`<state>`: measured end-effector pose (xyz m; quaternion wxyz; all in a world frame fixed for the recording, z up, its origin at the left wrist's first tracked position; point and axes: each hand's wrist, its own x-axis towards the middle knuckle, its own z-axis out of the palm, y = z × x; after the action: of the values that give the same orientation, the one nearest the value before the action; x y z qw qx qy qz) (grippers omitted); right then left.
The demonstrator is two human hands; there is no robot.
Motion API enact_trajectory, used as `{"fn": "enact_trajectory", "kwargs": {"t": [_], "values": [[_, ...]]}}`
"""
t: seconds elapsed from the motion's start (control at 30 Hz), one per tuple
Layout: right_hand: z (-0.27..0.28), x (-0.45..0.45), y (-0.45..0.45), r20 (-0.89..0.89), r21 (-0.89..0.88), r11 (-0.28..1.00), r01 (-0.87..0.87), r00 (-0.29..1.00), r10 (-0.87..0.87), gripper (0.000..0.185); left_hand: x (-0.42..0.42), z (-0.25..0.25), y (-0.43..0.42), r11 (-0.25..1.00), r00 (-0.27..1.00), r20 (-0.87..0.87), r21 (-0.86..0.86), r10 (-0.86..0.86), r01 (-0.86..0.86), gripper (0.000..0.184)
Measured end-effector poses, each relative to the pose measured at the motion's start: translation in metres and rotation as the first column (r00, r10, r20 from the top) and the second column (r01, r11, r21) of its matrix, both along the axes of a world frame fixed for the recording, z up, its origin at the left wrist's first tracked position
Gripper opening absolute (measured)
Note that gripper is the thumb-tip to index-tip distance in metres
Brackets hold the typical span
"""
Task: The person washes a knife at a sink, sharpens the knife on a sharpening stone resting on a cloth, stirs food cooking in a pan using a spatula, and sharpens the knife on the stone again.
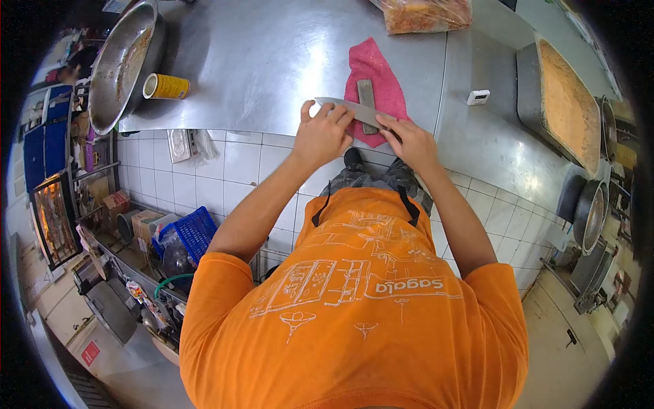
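Note:
A grey sharpening stone [366, 94] lies on a pink cloth [368, 58] near the front edge of the steel counter. Across the stone rests a knife [349, 107], its blade pointing left. My left hand [323, 133] presses its fingertips on the blade towards the tip, the fingers somewhat spread. At the other end, my right hand [410, 141] is closed round the knife's handle, which is mostly hidden by the fingers.
On the steel counter [259, 68] a yellow can [166, 86] lies beside a large metal bowl [122, 68] at the left. A plastic-wrapped package [426, 15] is at the back. Rightward are a small white device [478, 97] and a deep tray [569, 102] with brownish contents.

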<state>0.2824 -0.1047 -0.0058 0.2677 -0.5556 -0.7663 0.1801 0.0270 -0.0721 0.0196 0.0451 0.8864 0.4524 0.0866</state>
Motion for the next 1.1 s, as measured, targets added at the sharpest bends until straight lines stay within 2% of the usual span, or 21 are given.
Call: {"fn": "enact_trajectory", "kwargs": {"t": [0.17, 0.27, 0.37, 0.43, 0.5, 0.57, 0.6, 0.67, 0.7, 0.77, 0.8, 0.87, 0.9, 1.0, 1.07, 1.1], "values": [[0.004, 0.021, -0.042, -0.035, 0.002, 0.999, 0.05, 0.998, -0.049, 0.037, 0.023, 0.003, -0.026, 0.995, 0.995, 0.029, -0.033, -0.091, 0.092, 0.05], [0.011, 0.04, -0.065, 0.034, -0.023, 0.997, 0.075, 0.997, -0.074, 0.037, 0.04, 0.006, -0.036, 0.984, 0.987, 0.059, -0.085, -0.15, 0.154, 0.05], [0.034, 0.058, -0.088, 0.263, -0.063, 0.993, 0.102, 0.961, -0.082, 0.038, 0.056, 0.01, -0.047, 0.965, 0.968, 0.124, -0.121, -0.216, 0.231, 0.051], [0.053, 0.076, -0.112, 0.291, 0.034, 0.994, 0.099, 0.951, -0.105, 0.04, 0.074, 0.017, -0.06, 0.941, 0.948, 0.114, -0.135, -0.298, 0.312, 0.052], [0.071, 0.096, -0.149, 0.376, -0.033, 0.989, 0.141, 0.919, -0.118, 0.041, 0.09, 0.024, -0.077, 0.889, 0.904, 0.136, -0.172, -0.406, 0.425, 0.053], [0.097, 0.101, -0.172, 0.448, -0.118, 0.958, 0.262, 0.875, -0.184, 0.037, 0.1, 0.03, -0.076, 0.883, 0.87, 0.243, -0.089, -0.429, 0.461, 0.051], [0.099, 0.101, -0.173, 0.398, -0.093, 0.952, 0.29, 0.888, -0.232, 0.036, 0.102, 0.035, -0.073, 0.878, 0.846, 0.295, -0.043, -0.445, 0.477, 0.05], [0.099, 0.098, -0.167, 0.293, -0.036, 0.934, 0.355, 0.898, -0.329, 0.034, 0.092, 0.068, -0.056, 0.924, 0.836, 0.431, -0.012, -0.339, 0.381, 0.044], [0.093, 0.094, -0.157, 0.146, -0.038, 0.922, 0.386, 0.915, -0.377, 0.032, 0.083, 0.08, -0.048, 0.942, 0.817, 0.498, -0.001, -0.289, 0.334, 0.042], [0.073, 0.083, -0.13, -0.161, -0.051, 0.896, 0.44, 0.882, -0.443, 0.028, 0.062, 0.075, -0.038, 0.993, 0.847, 0.523, -0.007, -0.094, 0.114, 0.038], [0.065, 0.08, -0.123, -0.213, -0.139, 0.886, 0.443, 0.86, -0.463, 0.026, 0.049, 0.07, -0.032, 1.0, 0.845, 0.535, -0.01, 0.004, 0.002, 0.036], [0.043, 0.065, -0.103, -0.457, -0.335, 0.847, 0.413, 0.715, -0.529, 0.031, 0.019, 0.063, -0.025, 0.994, 0.885, 0.451, -0.032, 0.111, -0.108, 0.03], [0.039, 0.057, -0.093, -0.554, -0.428, 0.825, 0.369, 0.614, -0.562, 0.033, 0.006, 0.054, -0.025, 0.987, 0.885, 0.439, -0.101, 0.157, -0.125, 0.026], [0.065, 0.025, -0.059, -0.62, -0.658, 0.717, 0.229, 0.375, -0.689, 0.039, -0.017, 0.023, -0.033, 0.93, 0.869, 0.399, -0.33, 0.294, -0.163, 0.015], [0.06, 0.015, -0.047, -0.693, -0.683, 0.723, 0.1, 0.223, -0.685, 0.04, -0.019, 0.01, -0.045, 0.851, 0.844, 0.376, -0.498, 0.383, -0.164, 0.01], [0.056, 0.013, -0.041, -0.72, -0.682, 0.73, 0.03, 0.146, -0.678, 0.041, -0.018, 0.004, -0.052, 0.838, 0.868, 0.343, -0.527, 0.36, -0.14, 0.012]]}}
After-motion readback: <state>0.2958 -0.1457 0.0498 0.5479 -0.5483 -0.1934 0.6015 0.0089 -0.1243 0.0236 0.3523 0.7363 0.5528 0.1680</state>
